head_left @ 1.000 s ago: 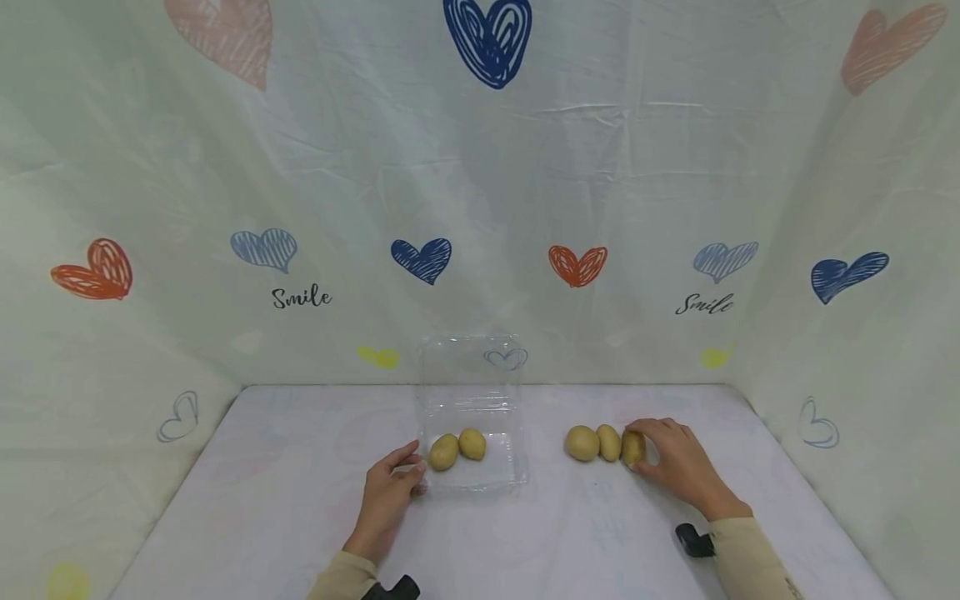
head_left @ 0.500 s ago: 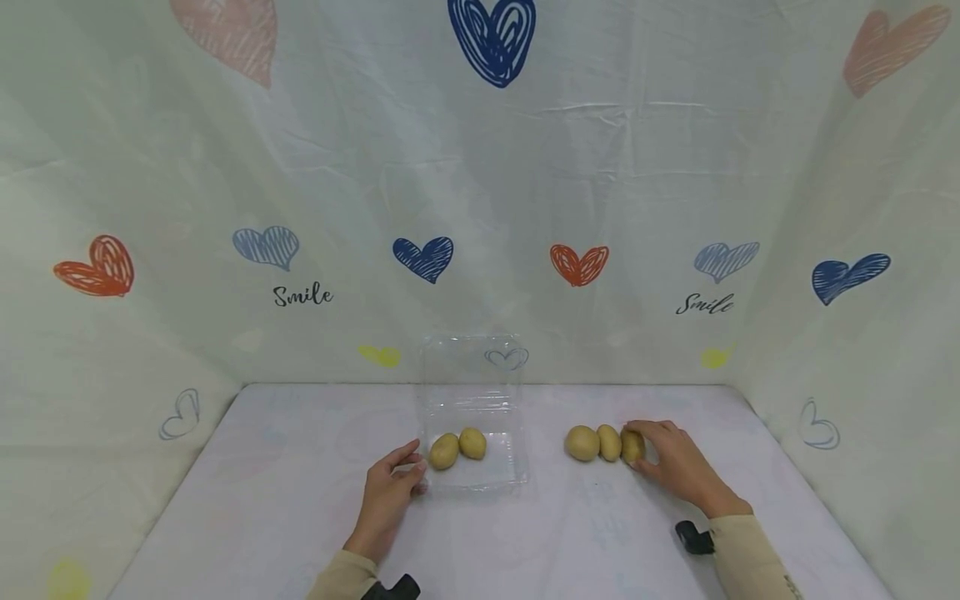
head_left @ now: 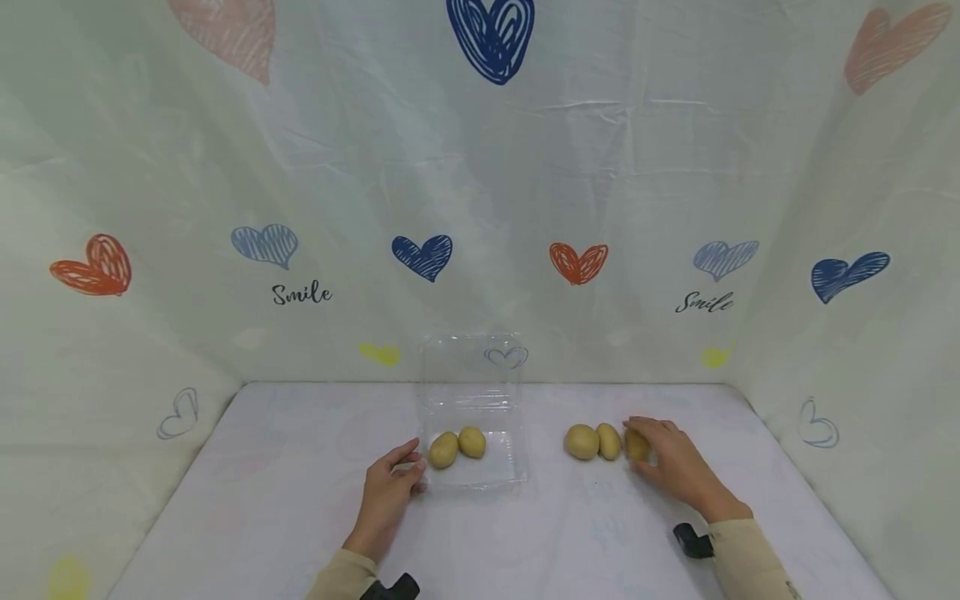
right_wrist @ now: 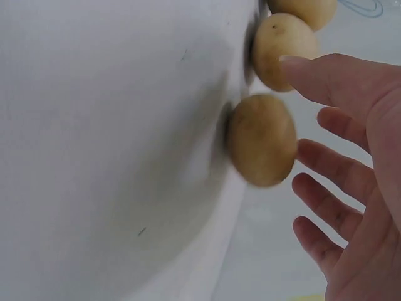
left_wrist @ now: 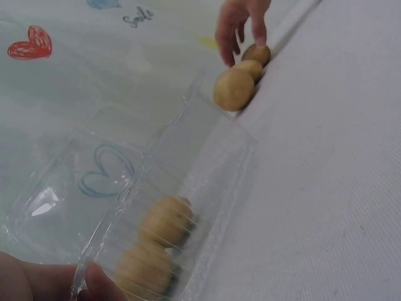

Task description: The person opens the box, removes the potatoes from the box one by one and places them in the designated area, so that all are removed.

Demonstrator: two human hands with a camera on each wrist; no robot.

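My left hand [head_left: 385, 498] pinches the left edge of a clear plastic clamshell box [head_left: 506, 468] whose lid stands up behind it. In the left wrist view, the box wall [left_wrist: 216, 135] runs up between thumb and finger. Two small potatoes [head_left: 443, 451] lie together inside. On the right, my right hand [head_left: 678, 468] is spread loosely around the rightmost potato [right_wrist: 262, 141]. Its fingertips are right at the potato's side, while the thumb overlaps the middle potato [right_wrist: 282, 50] in the right wrist view. A rounder potato [head_left: 582, 442] touches the middle one's left side.
A white cloth covers the table [head_left: 300, 433]. Behind it hangs a pale curtain [head_left: 495, 175] printed with hearts. Tabletop lies between the box and the loose potatoes. Dark wrist-mounted devices [head_left: 692, 542] sit at both sleeves.
The rightmost potato has shifted slightly right, with a gap now between it and the middle one. The right hand stays around it; the left hand and box have not moved.
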